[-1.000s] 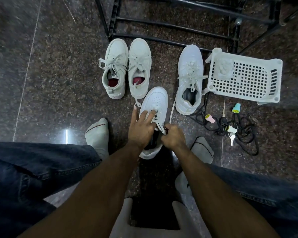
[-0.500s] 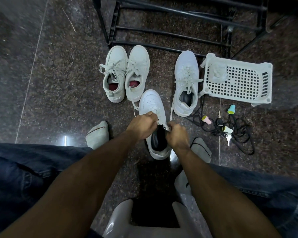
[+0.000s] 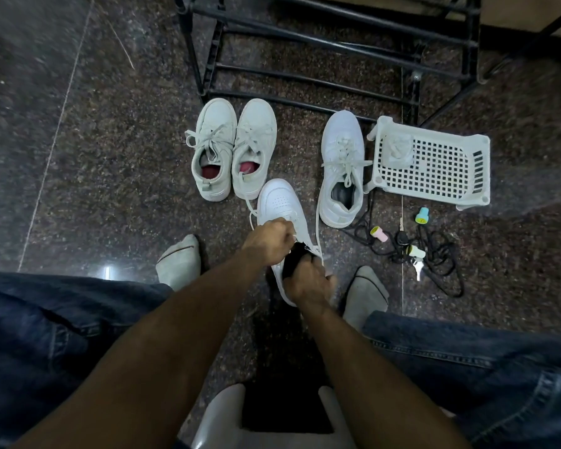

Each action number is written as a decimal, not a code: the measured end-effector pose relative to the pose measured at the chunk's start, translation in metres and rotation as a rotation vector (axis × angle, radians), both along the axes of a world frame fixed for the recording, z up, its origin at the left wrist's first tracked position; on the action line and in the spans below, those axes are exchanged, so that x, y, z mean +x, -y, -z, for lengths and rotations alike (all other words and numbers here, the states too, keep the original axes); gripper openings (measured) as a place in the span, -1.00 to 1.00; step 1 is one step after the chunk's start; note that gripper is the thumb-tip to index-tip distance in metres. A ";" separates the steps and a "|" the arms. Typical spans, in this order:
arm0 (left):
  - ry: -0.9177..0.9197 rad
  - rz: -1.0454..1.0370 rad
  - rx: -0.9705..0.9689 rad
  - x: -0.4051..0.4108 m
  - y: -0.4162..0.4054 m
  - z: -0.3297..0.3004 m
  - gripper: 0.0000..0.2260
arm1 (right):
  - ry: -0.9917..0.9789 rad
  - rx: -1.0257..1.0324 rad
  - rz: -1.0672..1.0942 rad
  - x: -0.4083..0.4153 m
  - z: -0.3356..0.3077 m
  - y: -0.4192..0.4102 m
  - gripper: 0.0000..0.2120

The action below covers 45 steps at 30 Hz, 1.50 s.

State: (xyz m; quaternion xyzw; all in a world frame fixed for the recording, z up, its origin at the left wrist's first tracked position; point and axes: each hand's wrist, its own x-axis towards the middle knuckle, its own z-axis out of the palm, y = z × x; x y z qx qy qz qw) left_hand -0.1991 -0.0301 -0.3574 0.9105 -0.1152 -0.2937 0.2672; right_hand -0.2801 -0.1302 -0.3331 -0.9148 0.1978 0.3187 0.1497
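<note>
Right hand (image 3: 305, 281) is shifting heelward, gripping the shoe (image 3: 280, 202) at its collar; left hand (image 3: 270, 240) is pinching laces (image 3: 318, 222) ahead of it. Pulling the 2 grips apart is likely loosening it best.

arms: bare, no sleeves | legs: dark blue jeans (image 3: 62, 322) | feet: grey socks (image 3: 178, 264)

White sneaker (image 3: 280, 202) heel hidden under right hand (image 3: 306, 281), black rack (image 3: 472, 34) cut by top edge, stool (image 3: 221, 416) by bottom edge
</note>
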 end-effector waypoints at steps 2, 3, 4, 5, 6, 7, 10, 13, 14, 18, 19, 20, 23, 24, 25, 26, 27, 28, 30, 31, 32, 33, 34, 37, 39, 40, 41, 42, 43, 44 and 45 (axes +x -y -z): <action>-0.010 0.002 -0.010 0.000 -0.001 0.000 -0.79 | -0.053 0.017 0.027 0.003 0.003 0.001 -0.53; -0.012 0.000 -0.014 0.000 -0.001 0.000 -0.79 | -0.074 0.018 0.028 0.005 0.005 0.002 -0.54; -0.011 -0.004 -0.019 0.000 -0.001 0.001 -0.79 | -0.091 0.020 0.032 0.006 0.006 0.002 -0.55; -0.012 -0.010 -0.023 0.000 -0.001 0.001 -0.78 | -0.101 0.028 0.042 0.008 0.006 0.001 -0.57; -0.015 -0.015 -0.029 0.000 -0.001 0.001 -0.78 | -0.107 0.045 0.061 0.011 0.007 0.001 -0.62; -0.022 -0.020 -0.036 0.000 -0.001 0.001 -0.78 | -0.107 0.069 0.088 0.015 0.008 0.001 -0.67; -0.048 -0.033 -0.057 0.000 -0.001 0.002 -0.79 | -0.124 0.126 0.153 0.026 0.008 0.001 -0.72; -0.063 -0.047 -0.068 0.000 0.002 0.001 -0.80 | -0.184 0.088 0.152 0.029 0.011 0.001 -0.69; -0.062 -0.047 -0.072 0.000 0.003 0.001 -0.80 | -0.205 0.076 0.174 0.030 0.012 0.001 -0.67; -0.061 -0.058 -0.070 0.000 0.004 0.002 -0.81 | -0.252 0.043 0.249 0.027 0.014 -0.005 -0.53; -0.064 -0.072 -0.077 -0.001 0.002 0.003 -0.82 | -0.242 0.034 0.242 0.025 0.012 -0.006 -0.51; -0.065 -0.087 -0.089 -0.001 0.001 0.005 -0.83 | -0.226 0.019 0.222 0.021 0.010 -0.008 -0.51; -0.066 -0.117 -0.113 -0.003 0.001 0.008 -0.85 | -0.124 0.021 0.134 0.014 0.006 -0.005 -0.65; -0.074 -0.132 -0.116 -0.002 0.001 0.008 -0.85 | -0.107 0.059 0.122 0.016 0.006 -0.001 -0.73; -0.081 -0.145 -0.119 -0.002 0.002 0.008 -0.85 | -0.114 0.102 0.125 0.020 0.005 0.003 -0.78; -0.085 -0.156 -0.121 -0.002 0.002 0.008 -0.85 | -0.132 0.134 0.131 0.024 0.003 0.008 -0.76; -0.086 -0.164 -0.122 -0.002 0.003 0.007 -0.85 | -0.155 0.147 0.131 0.027 0.002 0.012 -0.74; -0.089 -0.173 -0.123 -0.002 0.004 0.007 -0.86 | -0.168 0.144 0.116 0.029 0.000 0.015 -0.73; -0.096 -0.186 -0.126 -0.003 0.004 0.006 -0.85 | -0.166 0.119 0.051 0.027 -0.002 0.015 -0.73; -0.099 -0.188 -0.125 -0.004 0.004 0.005 -0.85 | -0.157 0.096 0.017 0.025 -0.004 0.012 -0.73; -0.101 -0.189 -0.125 -0.004 0.004 0.004 -0.85 | -0.144 0.062 -0.002 0.023 -0.007 0.010 -0.73; -0.101 -0.189 -0.126 -0.004 0.004 0.004 -0.85 | -0.128 0.029 0.000 0.021 -0.009 0.008 -0.71; -0.102 -0.190 -0.130 -0.004 0.004 0.004 -0.85 | -0.108 0.011 0.019 0.020 -0.010 0.007 -0.68; -0.105 -0.221 -0.148 -0.006 0.004 0.008 -0.87 | -0.041 0.019 0.060 0.016 -0.012 0.012 -0.68; -0.101 -0.254 -0.185 -0.009 0.003 0.011 -0.91 | -0.019 0.063 0.059 0.013 -0.010 0.017 -0.72; -0.095 -0.263 -0.212 -0.011 0.002 0.012 -0.93 | -0.012 0.096 0.075 0.011 -0.009 0.020 -0.71; -0.092 -0.268 -0.239 -0.013 0.002 0.013 -0.94 | -0.010 0.140 0.112 0.009 -0.006 0.022 -0.71; -0.093 -0.274 -0.258 -0.014 0.002 0.013 -0.94 | -0.004 0.195 0.168 0.009 -0.004 0.023 -0.73; -0.100 -0.283 -0.268 -0.015 0.002 0.013 -0.94 | 0.001 0.256 0.235 0.010 -0.002 0.024 -0.78; -0.108 -0.290 -0.273 -0.015 0.001 0.013 -0.94 | 0.002 0.329 0.309 0.010 0.001 0.026 -0.83; -0.113 -0.295 -0.274 -0.015 0.002 0.013 -0.94 | 0.009 0.418 0.379 0.010 0.004 0.029 -0.80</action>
